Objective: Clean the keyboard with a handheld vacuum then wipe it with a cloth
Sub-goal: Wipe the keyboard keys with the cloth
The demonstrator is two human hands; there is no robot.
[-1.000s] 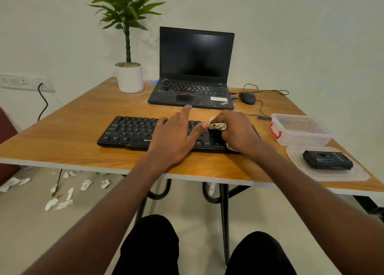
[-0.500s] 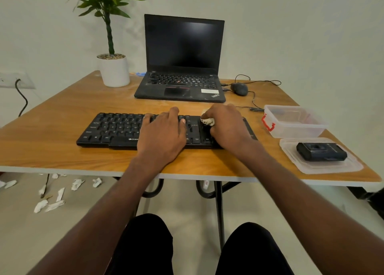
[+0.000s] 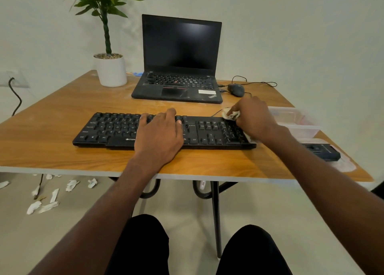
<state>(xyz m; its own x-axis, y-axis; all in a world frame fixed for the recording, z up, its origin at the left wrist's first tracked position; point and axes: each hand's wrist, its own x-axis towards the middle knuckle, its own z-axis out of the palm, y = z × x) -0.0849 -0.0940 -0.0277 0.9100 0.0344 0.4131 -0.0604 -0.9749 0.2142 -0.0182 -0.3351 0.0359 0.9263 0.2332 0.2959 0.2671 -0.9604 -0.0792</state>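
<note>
**Head view: cloth at the right end of the keyboard**

Head camera shows us first the wooden table (image 3: 62, 116), which carries everything. At its far side stands an open black laptop (image 3: 179, 60) with a dark screen, and left of it a potted plant (image 3: 110, 66) in a white pot. Nearer to us the black keyboard (image 3: 116, 129) lies parallel to the front edge of the table. On the right side we see a clear plastic container (image 3: 299, 123), partly blurred, and in front of it a black handheld vacuum (image 3: 324, 151) that rests on a clear lid.

Our left hand (image 3: 160, 135) lies flat on the middle of the keyboard, with the fingers stretched out over the keys, gripping nothing. Our right hand (image 3: 254, 118) is on the right end of the keyboard, with the fingers closed around a pale cloth (image 3: 231, 115); the cloth comes out above the knuckles and again under the wrist. Behind this hand sits a dark mouse (image 3: 235, 90) with its thin cable. On the floor at the left lie some white paper scraps (image 3: 45, 206).
</note>
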